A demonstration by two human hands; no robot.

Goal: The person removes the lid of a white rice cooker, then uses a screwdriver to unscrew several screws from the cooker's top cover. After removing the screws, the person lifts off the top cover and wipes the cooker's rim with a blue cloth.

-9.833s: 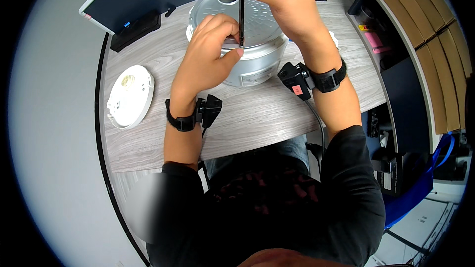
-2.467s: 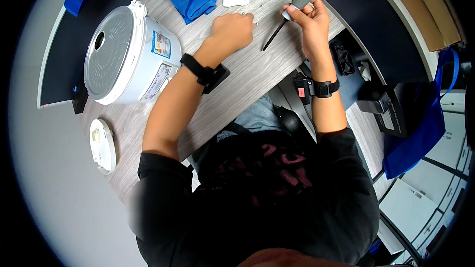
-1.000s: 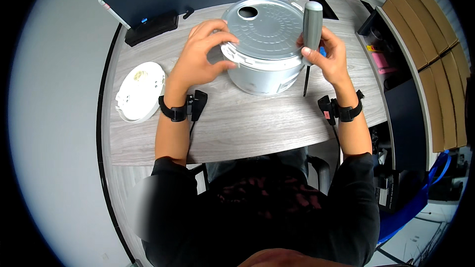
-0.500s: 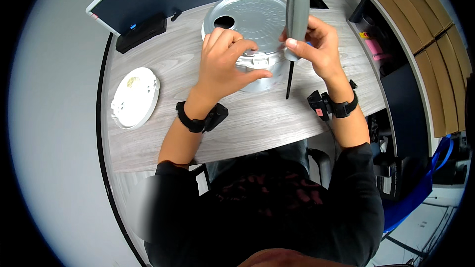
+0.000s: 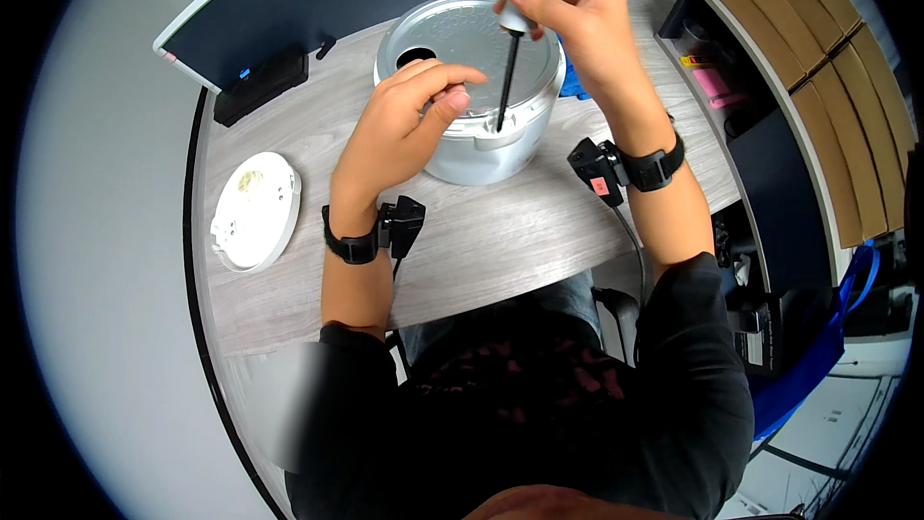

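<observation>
My right hand (image 5: 582, 14) grips a screwdriver (image 5: 510, 67) by its thick grey handle. Its black shaft points down, slightly tilted, and the tip meets the white latch area at the front rim of a rice cooker (image 5: 486, 159). That round white cooker has a bare silver lid (image 5: 472, 34) with a dark round hole at its left. Over the lid's front left edge lies my left hand (image 5: 399, 120), index finger stretched out and thumb bent beneath it, nothing seen in it. Whether a screw sits under the tip is too small to make out.
A white round cover (image 5: 255, 212) lies at the left of the wooden table. Behind it are a black box (image 5: 260, 87) and a dark partition (image 5: 289, 0). A shelf with cardboard boxes (image 5: 847, 125) stands right. Something blue (image 5: 574, 82) lies beside the cooker.
My right hand has moved up and left, bringing the screwdriver tip from beside the cooker onto its front rim. My left hand has shifted left, and its thumb has drawn toward the fingers.
</observation>
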